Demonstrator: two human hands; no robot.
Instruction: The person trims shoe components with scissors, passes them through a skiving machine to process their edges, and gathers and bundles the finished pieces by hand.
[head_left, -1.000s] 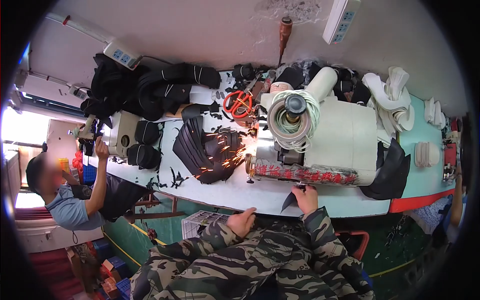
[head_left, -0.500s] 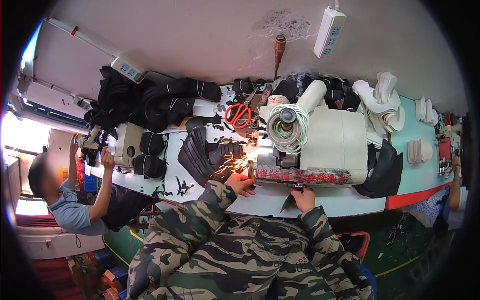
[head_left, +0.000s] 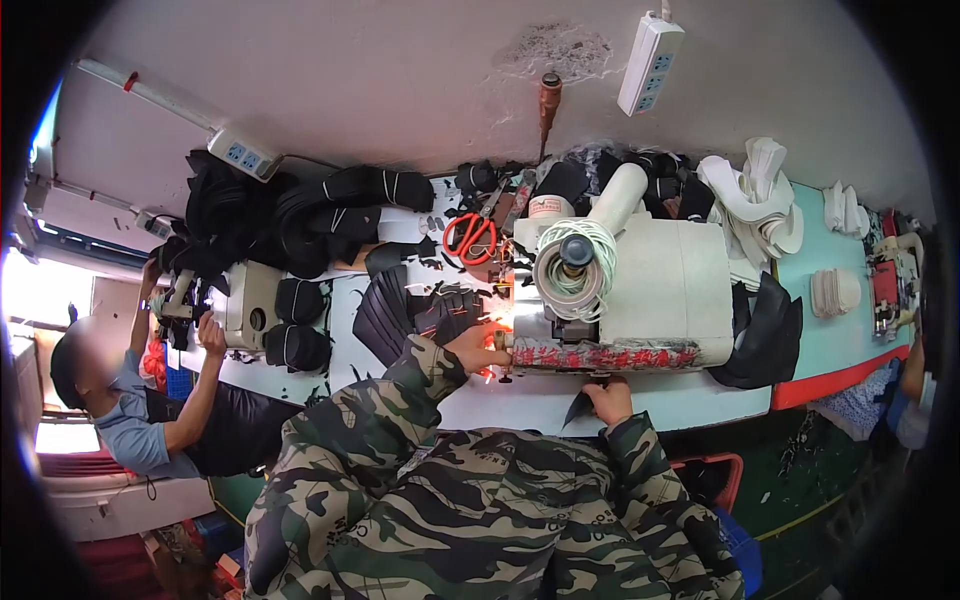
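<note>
A white skiving-type machine (head_left: 660,275) with a coil of pale cord (head_left: 605,262) on top stands in front of me. My left hand (head_left: 474,350) is at its left end, fingers closed at a small brass-coloured knob (head_left: 503,345). Bright orange sparks (head_left: 497,316) glow just above those fingers. Below the machine's front edge, my right hand (head_left: 608,402) is closed, and a thin dark piece (head_left: 577,407) sticks out from its fingers. Its fingertips reach up to the machine's underside, where contact is hard to see. Stacked black pieces (head_left: 385,318) lie left of the sparks.
Red-handled scissors (head_left: 469,238) lie behind the sparks. More black pieces (head_left: 765,335) and white curved pieces (head_left: 755,215) sit to the right. A co-worker (head_left: 130,390) works at another machine (head_left: 245,305) on the left; another person's arm shows far right.
My left hand has moved up and slightly left, closer to the sparks. The wide leftward spark spray has shrunk to a smaller glow. My right hand stays nearly in place.
</note>
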